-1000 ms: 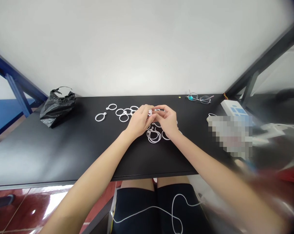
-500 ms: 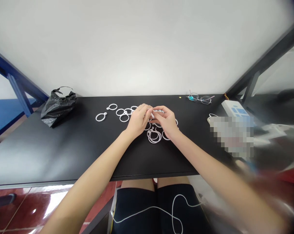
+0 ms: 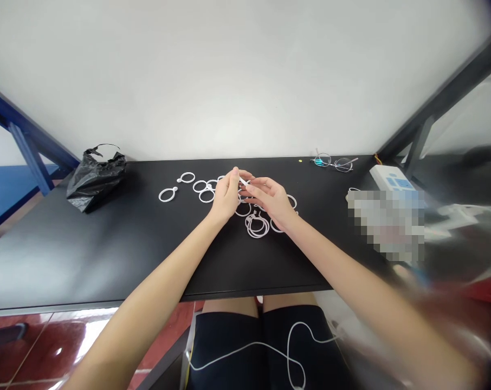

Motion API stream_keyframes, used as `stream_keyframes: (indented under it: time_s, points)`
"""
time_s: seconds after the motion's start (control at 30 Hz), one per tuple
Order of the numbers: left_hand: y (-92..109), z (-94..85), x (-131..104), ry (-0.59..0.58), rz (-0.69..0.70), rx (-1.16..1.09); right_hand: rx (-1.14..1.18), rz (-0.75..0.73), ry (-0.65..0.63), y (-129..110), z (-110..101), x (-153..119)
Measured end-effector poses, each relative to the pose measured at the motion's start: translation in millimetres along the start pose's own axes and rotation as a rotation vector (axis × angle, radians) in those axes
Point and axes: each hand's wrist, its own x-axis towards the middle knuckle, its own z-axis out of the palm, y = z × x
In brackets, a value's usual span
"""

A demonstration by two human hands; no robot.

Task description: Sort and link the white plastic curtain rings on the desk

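Over the middle of the black table, my left hand (image 3: pixel 227 196) and my right hand (image 3: pixel 273 203) face each other with fingers curled. Between their fingertips is a white plastic ring (image 3: pixel 243 182), seen nearly edge-on and partly hidden by the fingers. Both hands pinch it. Under and around the hands lie several white rings with small knobs or eyelets. A cluster of rings (image 3: pixel 207 187) sits left of my left hand, and a small stack of rings (image 3: pixel 257 225) lies just below the hands. Two separate rings lie farther left, one of them a ring (image 3: pixel 168 194) with its knob upward.
A crumpled black plastic bag (image 3: pixel 96 181) stands at the table's back left. Eyeglasses (image 3: pixel 333 162) rest near the wall on the right, beyond a white-and-blue box (image 3: pixel 392 177) and a blurred patch. A white cable (image 3: pixel 245 346) crosses my lap.
My left hand has turned, its thumb now pointing up, and both hands have drawn slightly apart at the fingertips. The white piece between them shows more. The rings on the table lie as before.
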Motion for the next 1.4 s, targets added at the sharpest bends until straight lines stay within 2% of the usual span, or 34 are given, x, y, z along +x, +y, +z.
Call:
stream_keyframes:
  time_s: [0.17,0.3,0.4,0.63,0.87,1.27,1.4]
  points:
    - [0.6,2.0,-1.4,-0.090,-0.063,-0.097,-0.011,0.035,-0.072,0.0,0.0,-0.3]
    - [2.0,4.0,-4.0,-0.168,-0.025,-0.122,0.006,0.019,-0.138,-3.5,-0.9,-1.6]
    - [1.9,4.4,-3.9,-0.181,-0.013,-0.095,0.007,0.012,-0.129,-4.1,-2.0,-1.6]
    - [-0.3,4.5,-2.6,-0.218,-0.106,-0.178,-0.030,0.007,-0.070,-0.9,-0.9,-1.0]
    - [-0.1,3.8,-2.1,-0.220,-0.080,-0.114,-0.055,0.027,0.008,-2.2,-0.7,-1.5]
    - [-0.3,4.2,-1.4,-0.236,-0.022,-0.094,-0.087,0.043,0.013,-0.5,-1.1,-1.5]
    - [-0.7,4.2,-1.2,-0.247,-0.082,-0.149,-0.079,0.051,0.004,-1.7,0.0,-2.2]
